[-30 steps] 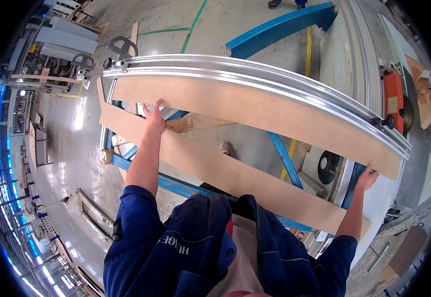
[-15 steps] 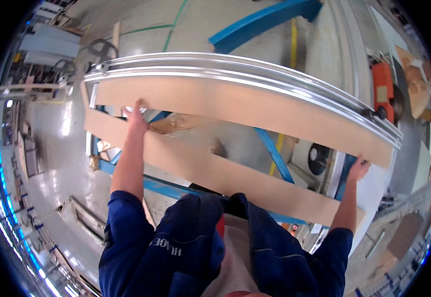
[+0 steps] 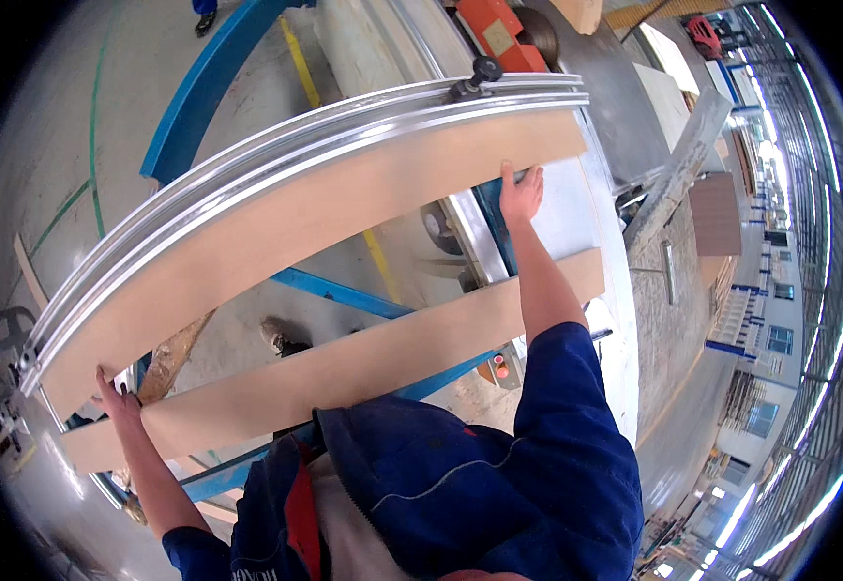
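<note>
I'm touching the far board [image 3: 315,218] with part-spread left hand [image 3: 120,397] and right hand [image 3: 521,197], clasp unclear; lengthwise it's slanting lower-left to upper-right along the metal rail [image 3: 368,130], over a blue frame [image 3: 339,293] and grey floor [image 3: 141,58].

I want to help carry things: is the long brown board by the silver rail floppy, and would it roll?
The long brown board is probably fairly stiff: its curve may only be the picture bending, as the silver rail curves too. It's flat, so it'd likely slide rather than roll. Being long, it may tip if lifted near one end.
</note>
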Demonstrator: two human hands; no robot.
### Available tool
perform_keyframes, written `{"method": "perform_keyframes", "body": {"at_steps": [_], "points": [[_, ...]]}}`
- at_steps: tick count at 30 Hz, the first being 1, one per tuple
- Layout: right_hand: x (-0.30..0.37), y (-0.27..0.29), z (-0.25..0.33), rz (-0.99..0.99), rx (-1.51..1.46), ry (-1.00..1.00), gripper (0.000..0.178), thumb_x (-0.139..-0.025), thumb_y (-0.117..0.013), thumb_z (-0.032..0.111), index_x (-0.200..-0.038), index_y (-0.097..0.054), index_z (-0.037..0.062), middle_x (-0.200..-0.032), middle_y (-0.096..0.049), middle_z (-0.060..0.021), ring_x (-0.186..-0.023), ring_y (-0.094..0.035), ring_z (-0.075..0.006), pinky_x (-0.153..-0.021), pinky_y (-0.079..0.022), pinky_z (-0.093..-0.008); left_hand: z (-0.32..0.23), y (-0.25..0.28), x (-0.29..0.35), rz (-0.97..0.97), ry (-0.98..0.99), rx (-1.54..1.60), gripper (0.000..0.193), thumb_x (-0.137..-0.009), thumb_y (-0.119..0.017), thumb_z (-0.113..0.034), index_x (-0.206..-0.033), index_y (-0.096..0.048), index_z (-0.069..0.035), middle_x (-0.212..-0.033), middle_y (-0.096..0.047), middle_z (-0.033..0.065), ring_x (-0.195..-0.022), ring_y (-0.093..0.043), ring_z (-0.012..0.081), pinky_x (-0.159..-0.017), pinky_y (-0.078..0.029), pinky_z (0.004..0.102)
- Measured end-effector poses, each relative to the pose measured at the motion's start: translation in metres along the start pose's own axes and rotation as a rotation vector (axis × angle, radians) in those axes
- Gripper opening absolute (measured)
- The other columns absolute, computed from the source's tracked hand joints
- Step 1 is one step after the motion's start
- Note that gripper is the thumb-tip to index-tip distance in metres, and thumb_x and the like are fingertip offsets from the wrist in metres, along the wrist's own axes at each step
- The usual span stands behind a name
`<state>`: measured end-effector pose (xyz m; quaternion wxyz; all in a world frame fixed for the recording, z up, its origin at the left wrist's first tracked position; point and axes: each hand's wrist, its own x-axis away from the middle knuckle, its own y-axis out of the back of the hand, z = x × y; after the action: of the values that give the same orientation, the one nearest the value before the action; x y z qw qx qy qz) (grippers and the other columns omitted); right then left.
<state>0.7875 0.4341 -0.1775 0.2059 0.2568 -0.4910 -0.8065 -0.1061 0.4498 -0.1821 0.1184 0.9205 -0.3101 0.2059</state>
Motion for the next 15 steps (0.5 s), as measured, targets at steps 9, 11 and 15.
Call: {"method": "perform_keyframes", "body": {"at_steps": [9,11,15], "points": [[0.003,0.010,0.006,0.019,0.008,-0.024,0.092,-0.087,-0.048,0.064,-0.145,-0.029,-0.0048,-0.152,-0.028,-0.0226,-0.142,-0.024,-0.0356,-0.117,-0.019,-0.0427,0.000,-0.001,0.001,0.029,0.003,-0.019,0.119,-0.071,-0.082,-0.034,-0.151,0.006,-0.026,-0.141,-0.039,0.0175,-0.122,-0.046,0.0320,-0.098,-0.044,0.0488],[0.002,0.009,0.005,0.015,0.016,-0.028,0.091,-0.088,-0.047,0.064,-0.145,-0.030,-0.0050,-0.152,-0.028,-0.0229,-0.141,-0.025,-0.0361,-0.116,-0.019,-0.0428,0.002,0.001,-0.001,0.024,-0.036,-0.039,0.116,-0.071,-0.082,-0.034,-0.150,0.001,-0.025,-0.136,-0.042,0.0166,-0.117,-0.048,0.0317,-0.093,-0.046,0.0489],[-0.001,-0.001,0.005,-0.005,0.058,0.021,0.090,-0.088,-0.047,0.064,-0.144,-0.033,-0.0053,-0.149,-0.032,-0.0246,-0.139,-0.029,-0.0380,-0.116,-0.021,-0.0433,0.008,-0.003,-0.002,-0.068,0.010,-0.050,0.093,-0.076,-0.076,-0.039,-0.146,-0.018,-0.018,-0.123,-0.055,0.0131,-0.104,-0.056,0.0284,-0.087,-0.048,0.0461]]}}
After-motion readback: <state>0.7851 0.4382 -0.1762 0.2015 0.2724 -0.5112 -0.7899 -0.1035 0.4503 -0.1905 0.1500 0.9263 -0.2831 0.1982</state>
